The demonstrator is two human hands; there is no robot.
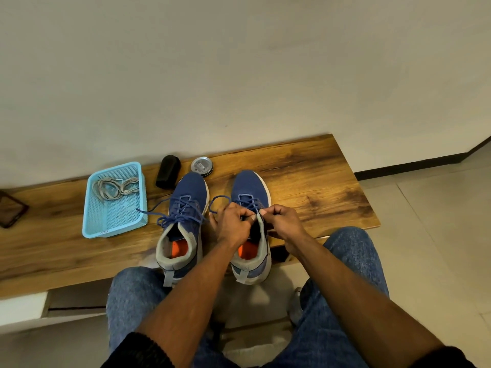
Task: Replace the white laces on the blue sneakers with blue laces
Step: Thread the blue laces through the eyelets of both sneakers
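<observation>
Two blue sneakers stand side by side on a wooden bench (318,187), toes pointing away from me. The left sneaker (186,208) carries a blue lace (170,216) tied loosely, with one end trailing left toward the basket. The right sneaker (249,192) also has a blue lace (220,200) threaded through it, with a loop sticking out to its left. My left hand (233,224) and my right hand (284,221) meet over the right sneaker's tongue, each pinching part of that lace. The white laces (114,187) lie coiled in a light blue basket (93,229).
Behind the sneakers stand a black brush-like object (168,175) and a round metal tin (202,166). A dark framed object (12,208) lies at the bench's far left. A plain wall rises behind the bench. My knees in jeans sit below the front edge.
</observation>
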